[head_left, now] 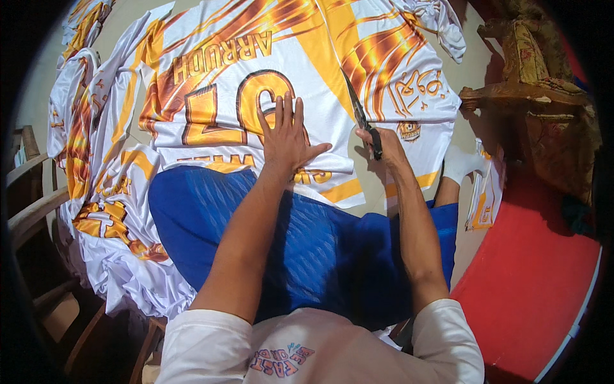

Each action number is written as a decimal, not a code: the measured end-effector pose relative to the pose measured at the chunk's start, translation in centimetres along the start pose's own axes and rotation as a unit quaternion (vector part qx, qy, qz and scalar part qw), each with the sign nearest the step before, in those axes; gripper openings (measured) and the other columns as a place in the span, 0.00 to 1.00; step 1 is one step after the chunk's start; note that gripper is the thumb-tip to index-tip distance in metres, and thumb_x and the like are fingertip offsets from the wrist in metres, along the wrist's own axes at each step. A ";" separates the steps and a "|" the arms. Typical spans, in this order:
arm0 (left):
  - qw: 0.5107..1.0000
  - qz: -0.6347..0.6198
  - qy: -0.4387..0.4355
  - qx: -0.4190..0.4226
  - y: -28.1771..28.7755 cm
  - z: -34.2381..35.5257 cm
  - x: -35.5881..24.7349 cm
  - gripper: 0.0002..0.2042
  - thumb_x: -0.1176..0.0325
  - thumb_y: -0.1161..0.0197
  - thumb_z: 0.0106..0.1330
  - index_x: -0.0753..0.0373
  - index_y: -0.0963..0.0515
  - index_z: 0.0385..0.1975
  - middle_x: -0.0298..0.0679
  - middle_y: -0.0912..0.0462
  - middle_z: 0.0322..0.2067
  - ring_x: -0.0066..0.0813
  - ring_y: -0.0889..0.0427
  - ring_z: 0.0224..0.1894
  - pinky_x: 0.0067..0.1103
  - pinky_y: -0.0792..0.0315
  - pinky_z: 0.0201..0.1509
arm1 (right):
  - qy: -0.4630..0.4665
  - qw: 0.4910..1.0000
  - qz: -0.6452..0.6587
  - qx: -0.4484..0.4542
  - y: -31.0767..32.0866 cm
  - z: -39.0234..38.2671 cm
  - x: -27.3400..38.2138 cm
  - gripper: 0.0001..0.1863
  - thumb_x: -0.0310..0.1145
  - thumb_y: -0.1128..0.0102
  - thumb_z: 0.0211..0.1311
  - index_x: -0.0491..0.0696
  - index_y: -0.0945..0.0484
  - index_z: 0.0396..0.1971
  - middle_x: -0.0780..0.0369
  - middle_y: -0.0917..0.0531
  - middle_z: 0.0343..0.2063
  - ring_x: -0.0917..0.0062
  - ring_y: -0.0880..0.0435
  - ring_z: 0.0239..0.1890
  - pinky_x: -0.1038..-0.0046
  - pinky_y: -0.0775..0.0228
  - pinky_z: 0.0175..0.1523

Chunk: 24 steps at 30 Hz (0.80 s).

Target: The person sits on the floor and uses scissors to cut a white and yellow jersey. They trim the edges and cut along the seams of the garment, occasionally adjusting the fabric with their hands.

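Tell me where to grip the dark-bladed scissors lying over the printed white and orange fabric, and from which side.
Grip the black-handled scissors at the handle end, coming from the near right, as the right hand does now. The handles lie nearest the person, while the long blades point away across the white and orange printed fabric, which the flat left hand pins down.

Quick count of what's here: two hands, the left hand (pixel 286 137) and the right hand (pixel 385 148). One pair of scissors (pixel 362 116) with black handles. One big printed white-and-orange fabric sheet (pixel 211 57) spread over the surface, plus one blue fabric piece (pixel 320 249) lying in front of it. More white-and-orange printed pieces are stacked at the left (pixel 109 192), at least two, can't tell the exact number. One small printed piece at the right edge (pixel 481 205). One carved wooden chair (pixel 537 70) and one red mat (pixel 531 275)
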State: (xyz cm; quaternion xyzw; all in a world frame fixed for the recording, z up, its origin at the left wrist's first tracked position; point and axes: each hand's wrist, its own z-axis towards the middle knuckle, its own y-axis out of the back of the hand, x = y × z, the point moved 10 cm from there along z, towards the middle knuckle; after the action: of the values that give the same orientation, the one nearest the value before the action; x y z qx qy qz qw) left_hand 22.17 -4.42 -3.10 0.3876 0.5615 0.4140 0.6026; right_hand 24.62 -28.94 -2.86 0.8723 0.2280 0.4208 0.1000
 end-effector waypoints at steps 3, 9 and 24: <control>1.000 -0.004 0.003 0.012 -0.4 0.0 0.1 0.65 0.18 0.41 0.51 0.68 0.45 0.78 0.54 0.55 0.81 0.51 0.57 0.83 0.61 0.68 0.79 | -0.005 1.000 -0.010 0.018 -0.3 0.0 0.8 0.27 0.57 0.23 0.58 0.54 0.28 0.20 0.71 0.28 0.16 0.83 0.27 0.16 0.74 0.38 0.19; 0.999 -0.028 0.011 0.018 -0.5 -0.1 0.2 0.65 0.21 0.36 0.48 0.66 0.45 0.79 0.52 0.55 0.81 0.49 0.58 0.84 0.62 0.69 0.79 | -0.029 0.994 0.050 0.093 -1.7 1.0 1.8 0.28 0.63 0.28 0.61 0.55 0.29 0.22 0.70 0.28 0.14 0.83 0.28 0.13 0.76 0.38 0.19; 0.999 -0.031 0.008 -0.004 -0.5 -0.2 0.4 0.64 0.22 0.36 0.49 0.66 0.45 0.78 0.51 0.54 0.81 0.47 0.57 0.84 0.61 0.73 0.79 | 0.035 0.999 -0.001 -0.002 -0.7 2.1 4.5 0.27 0.51 0.21 0.58 0.52 0.30 0.16 0.71 0.31 0.14 0.83 0.32 0.15 0.73 0.29 0.25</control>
State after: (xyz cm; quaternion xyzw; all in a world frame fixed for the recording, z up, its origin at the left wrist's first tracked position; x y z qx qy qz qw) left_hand 22.05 -4.26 -3.67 0.3643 0.5763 0.4005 0.6121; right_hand 28.51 -26.13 -1.35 0.8566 0.2319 0.4512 0.0941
